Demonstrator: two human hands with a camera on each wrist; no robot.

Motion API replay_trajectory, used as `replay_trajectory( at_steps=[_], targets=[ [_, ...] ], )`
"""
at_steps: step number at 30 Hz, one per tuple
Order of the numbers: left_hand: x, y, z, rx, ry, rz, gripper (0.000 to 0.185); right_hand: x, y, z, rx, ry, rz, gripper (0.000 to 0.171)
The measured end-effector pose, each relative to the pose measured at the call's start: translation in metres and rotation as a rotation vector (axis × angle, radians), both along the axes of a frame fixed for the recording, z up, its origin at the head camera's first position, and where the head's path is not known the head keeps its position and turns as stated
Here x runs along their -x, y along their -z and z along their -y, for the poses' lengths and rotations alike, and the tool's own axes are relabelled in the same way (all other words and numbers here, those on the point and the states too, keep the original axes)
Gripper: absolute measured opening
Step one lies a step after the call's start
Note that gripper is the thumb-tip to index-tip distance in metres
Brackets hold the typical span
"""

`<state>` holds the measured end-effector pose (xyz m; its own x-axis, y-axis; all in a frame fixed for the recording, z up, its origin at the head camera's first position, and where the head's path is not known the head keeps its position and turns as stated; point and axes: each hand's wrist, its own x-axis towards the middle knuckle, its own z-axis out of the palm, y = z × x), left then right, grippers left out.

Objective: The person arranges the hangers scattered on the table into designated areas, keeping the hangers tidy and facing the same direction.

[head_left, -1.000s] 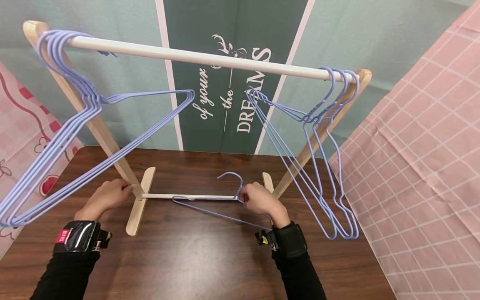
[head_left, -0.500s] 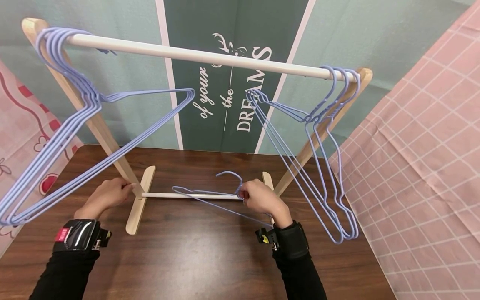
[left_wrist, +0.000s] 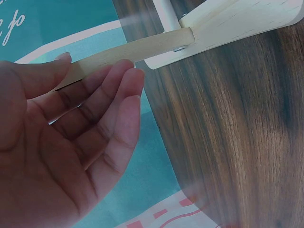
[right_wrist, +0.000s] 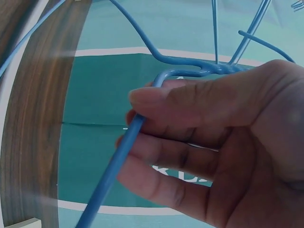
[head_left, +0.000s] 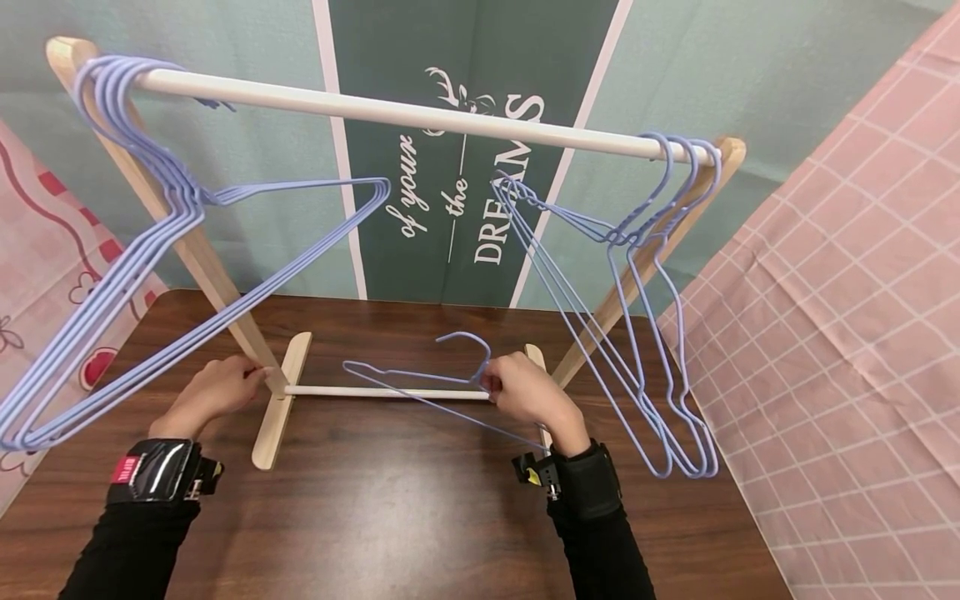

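Note:
My right hand (head_left: 521,390) pinches a light-blue wire hanger (head_left: 427,377) by one shoulder near the twisted neck. Its hook points up and left, and its long side slants down toward my wrist. In the right wrist view, my thumb lies over the hanger's wire (right_wrist: 102,190) with the fingers behind it. My left hand (head_left: 217,392) holds the rack's left wooden post (head_left: 206,258) low down. The left wrist view has thumb and index finger on either side of this post (left_wrist: 137,50), the other fingers loosely bent.
Several blue hangers (head_left: 172,196) hang bunched at the left of the white top rail (head_left: 375,108); 3 more hangers (head_left: 637,242) hang at its right. A white lower bar (head_left: 322,391) joins the wooden feet (head_left: 281,417) on the brown table (head_left: 375,517). Curtains stand behind and beside.
The hanger in my right hand has risen a little, its far end now above the lower bar. My right hand has shifted slightly; my left hand stays on the post.

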<state>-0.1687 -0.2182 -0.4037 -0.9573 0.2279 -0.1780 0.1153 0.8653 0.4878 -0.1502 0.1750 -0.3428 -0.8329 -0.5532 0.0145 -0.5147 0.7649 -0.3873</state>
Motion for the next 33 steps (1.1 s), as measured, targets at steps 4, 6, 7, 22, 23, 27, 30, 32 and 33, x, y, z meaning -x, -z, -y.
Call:
replay_trajectory(
  at_steps=[4,6,7,22,23,27,30,32,33],
  targets=[
    [-0.001,0.000,0.000,0.001,-0.003,0.007,0.036,0.000,-0.004,0.000,-0.011,0.021,-0.025,0.018],
    [-0.001,0.000,-0.001,0.002,-0.006,0.007,0.034,-0.001,-0.005,0.001,-0.022,0.039,-0.030,0.018],
    [-0.001,0.000,-0.001,0.003,-0.009,0.008,0.033,-0.001,-0.006,0.001,-0.030,0.047,-0.035,0.018],
    [-0.002,0.000,-0.002,-0.008,-0.019,0.017,0.033,-0.002,-0.026,-0.001,-0.013,0.180,0.011,0.018],
    [-0.001,0.000,-0.002,-0.005,-0.019,0.020,0.033,-0.002,-0.027,-0.001,-0.014,0.183,0.008,0.018],
    [-0.001,0.000,-0.002,-0.003,-0.018,0.023,0.035,-0.003,-0.033,-0.001,-0.016,0.203,0.006,0.018],
    [-0.001,0.000,-0.001,-0.002,-0.018,0.023,0.035,-0.004,-0.037,0.000,-0.020,0.213,-0.004,0.018],
    [0.000,0.001,-0.001,0.001,-0.018,0.024,0.035,-0.004,-0.039,0.000,-0.028,0.214,-0.016,0.017],
    [0.000,0.001,-0.001,0.001,-0.017,0.021,0.035,-0.005,-0.040,0.000,-0.030,0.213,-0.019,0.017]
  ],
)
